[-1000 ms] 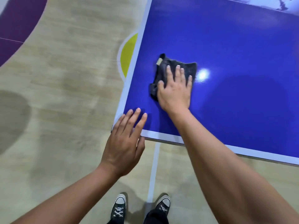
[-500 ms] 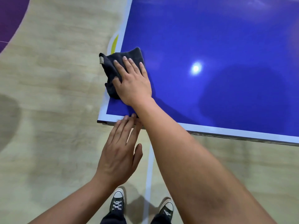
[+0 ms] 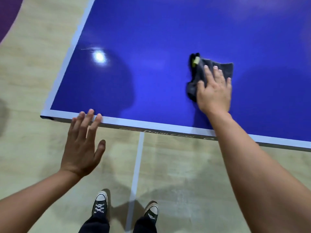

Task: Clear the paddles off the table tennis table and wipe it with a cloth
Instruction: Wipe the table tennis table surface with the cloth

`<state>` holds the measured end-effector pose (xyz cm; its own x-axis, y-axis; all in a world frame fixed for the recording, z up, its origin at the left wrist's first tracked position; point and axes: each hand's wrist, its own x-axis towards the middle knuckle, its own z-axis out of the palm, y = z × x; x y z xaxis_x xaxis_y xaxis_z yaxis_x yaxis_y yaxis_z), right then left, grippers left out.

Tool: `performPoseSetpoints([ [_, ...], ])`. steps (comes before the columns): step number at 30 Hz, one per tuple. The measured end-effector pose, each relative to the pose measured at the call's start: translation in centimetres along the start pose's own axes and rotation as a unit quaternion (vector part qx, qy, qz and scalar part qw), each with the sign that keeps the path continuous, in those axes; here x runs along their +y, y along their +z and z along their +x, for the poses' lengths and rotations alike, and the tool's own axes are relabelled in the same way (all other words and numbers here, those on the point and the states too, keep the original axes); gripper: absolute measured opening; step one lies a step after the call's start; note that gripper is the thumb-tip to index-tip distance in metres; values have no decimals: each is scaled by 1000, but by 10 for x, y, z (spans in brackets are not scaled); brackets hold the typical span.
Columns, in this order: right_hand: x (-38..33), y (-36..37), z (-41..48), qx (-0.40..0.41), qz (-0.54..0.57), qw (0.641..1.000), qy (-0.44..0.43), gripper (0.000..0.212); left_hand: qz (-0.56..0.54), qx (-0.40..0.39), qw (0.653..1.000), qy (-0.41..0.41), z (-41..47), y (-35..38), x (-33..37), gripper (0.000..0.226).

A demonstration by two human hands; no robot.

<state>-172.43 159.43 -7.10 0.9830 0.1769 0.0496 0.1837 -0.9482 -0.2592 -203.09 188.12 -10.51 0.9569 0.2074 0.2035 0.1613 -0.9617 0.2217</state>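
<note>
The blue table tennis table (image 3: 151,47) fills the upper part of the head view, its near left corner at the left. A dark grey cloth (image 3: 196,73) with a small yellow tag lies on the table at the right. My right hand (image 3: 213,91) presses flat on the cloth with straight fingers. My left hand (image 3: 82,145) is spread flat, its fingertips touching the table's white near edge close to the corner. No paddles are in view.
Pale wooden floor (image 3: 33,81) with a white line (image 3: 136,174) lies beneath the table's near edge. My two dark sneakers (image 3: 101,204) stand just short of the table. A purple floor marking (image 3: 6,17) shows at the top left.
My right hand has slid the cloth from the table's left corner to the right, further onto the surface. My left hand stays at the near edge.
</note>
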Motion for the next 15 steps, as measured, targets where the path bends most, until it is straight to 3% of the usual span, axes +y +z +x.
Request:
performPoseSetpoints([
  [4,86,-26,-11,28,7,993,114,68,7,-7,1000,-12,1,1,3,72],
  [7,104,-33,-22,49,8,981,186,69,1,-3,1000,-11,1,0,4,72],
  [11,59,-19,-40,61,1,978,198,67,-8,-10,1000,-18,3,-4,4,72],
  [15,-26,10,-72,54,2,991,125,65,-17,-25,1000,-3,1,-14,2,71],
])
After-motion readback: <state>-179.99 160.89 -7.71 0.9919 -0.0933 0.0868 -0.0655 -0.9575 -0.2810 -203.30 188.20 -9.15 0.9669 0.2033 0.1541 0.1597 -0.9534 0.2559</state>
